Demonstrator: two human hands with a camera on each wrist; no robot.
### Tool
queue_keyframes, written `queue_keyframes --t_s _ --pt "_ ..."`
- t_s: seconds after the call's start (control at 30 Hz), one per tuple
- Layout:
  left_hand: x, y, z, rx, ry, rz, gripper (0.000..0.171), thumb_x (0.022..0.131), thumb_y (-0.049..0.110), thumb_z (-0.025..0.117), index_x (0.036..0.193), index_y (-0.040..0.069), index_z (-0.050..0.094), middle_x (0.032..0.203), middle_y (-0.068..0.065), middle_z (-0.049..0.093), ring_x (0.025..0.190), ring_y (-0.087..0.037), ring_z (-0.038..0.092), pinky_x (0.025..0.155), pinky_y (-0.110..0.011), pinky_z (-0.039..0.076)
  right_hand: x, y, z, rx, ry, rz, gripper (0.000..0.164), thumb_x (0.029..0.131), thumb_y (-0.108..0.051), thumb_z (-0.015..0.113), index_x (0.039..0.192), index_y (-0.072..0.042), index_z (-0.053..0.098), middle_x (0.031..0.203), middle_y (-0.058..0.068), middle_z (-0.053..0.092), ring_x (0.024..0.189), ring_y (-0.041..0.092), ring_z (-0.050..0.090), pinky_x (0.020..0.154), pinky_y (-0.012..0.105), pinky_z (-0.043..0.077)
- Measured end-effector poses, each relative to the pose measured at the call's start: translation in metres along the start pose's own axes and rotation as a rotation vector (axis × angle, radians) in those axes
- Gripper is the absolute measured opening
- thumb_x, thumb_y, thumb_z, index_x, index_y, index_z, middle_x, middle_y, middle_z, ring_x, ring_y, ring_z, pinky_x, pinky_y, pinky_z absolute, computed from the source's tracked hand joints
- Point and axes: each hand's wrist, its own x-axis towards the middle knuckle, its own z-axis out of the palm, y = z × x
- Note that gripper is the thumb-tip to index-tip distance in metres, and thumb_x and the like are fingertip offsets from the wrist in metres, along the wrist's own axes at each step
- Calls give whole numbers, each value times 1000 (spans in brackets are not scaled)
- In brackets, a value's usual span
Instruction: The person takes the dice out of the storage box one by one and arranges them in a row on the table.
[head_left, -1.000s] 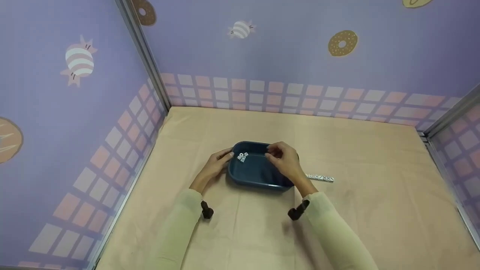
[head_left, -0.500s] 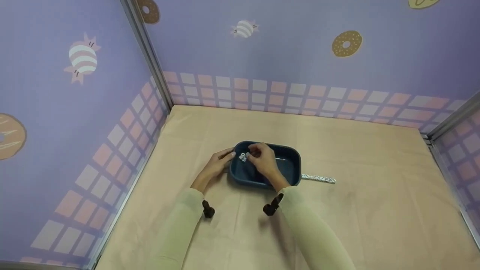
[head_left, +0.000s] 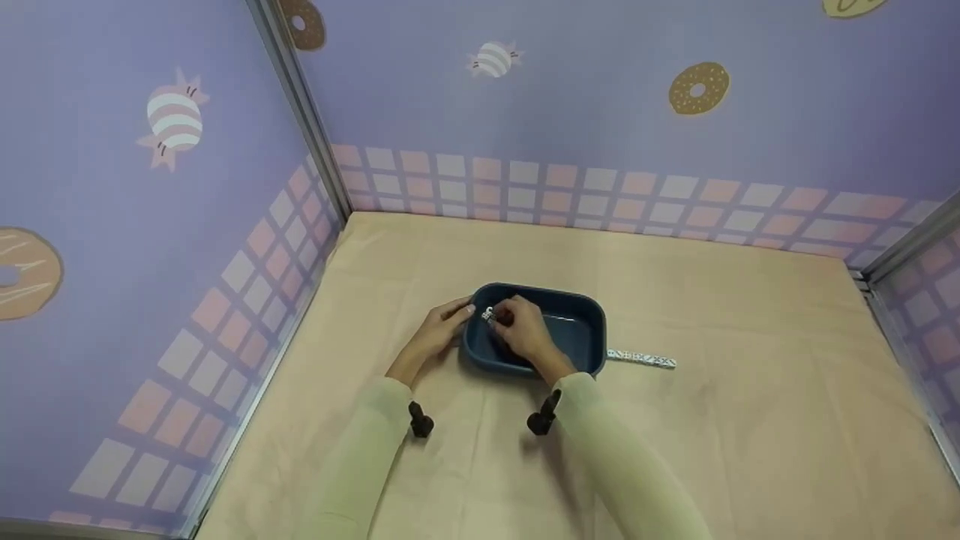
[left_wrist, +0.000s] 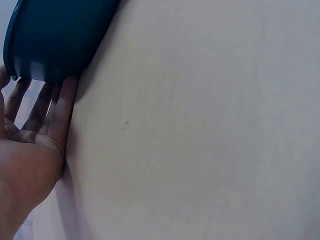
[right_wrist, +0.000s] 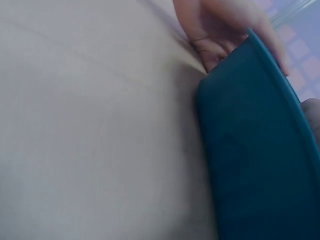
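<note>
A dark blue rectangular dish sits on the cloth-covered table. My left hand grips its left end, thumb at the rim and fingers along the outer wall; the left wrist view shows those fingers against the dish. Inside, at the left end, lie small white cubes with dark marks, like dice. Over them my right hand reaches in with curled fingers, its thumb and fingertips pinching at the cubes. Its fingers hide part of the pile. In the right wrist view the dish wall covers most of the right hand.
A narrow white strip with dark marks, perhaps a row of the same cubes, lies just right of the dish. Beige cloth covers the table. Patterned purple walls rise behind and at both sides.
My right hand has moved left from the dish's right side to the cubes, its fingertips now lower among them. The left hand keeps its hold. The view has shifted slightly.
</note>
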Motion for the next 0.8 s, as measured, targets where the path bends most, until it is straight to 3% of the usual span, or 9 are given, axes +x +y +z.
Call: queue_keyframes --t_s 0.5,0.8 --pt "0 2 1 -6 4 -3 49 111 32 59 155 10 56 153 -13 58 132 -29 63 104 -38 55 -1 1 2 -49 -90 4 14 94 -1 79 107 -1 77 102 10 66 94 25 67 86 42 58" --pt "0 1 1 20 10 -2 51 110 36 61 155 13 56 155 -11 56 137 -27 59 111 -42 49 1 0 3 -97 -140 51 12 93 -3 80 103 -4 74 99 7 65 92 23 63 86 43 55"
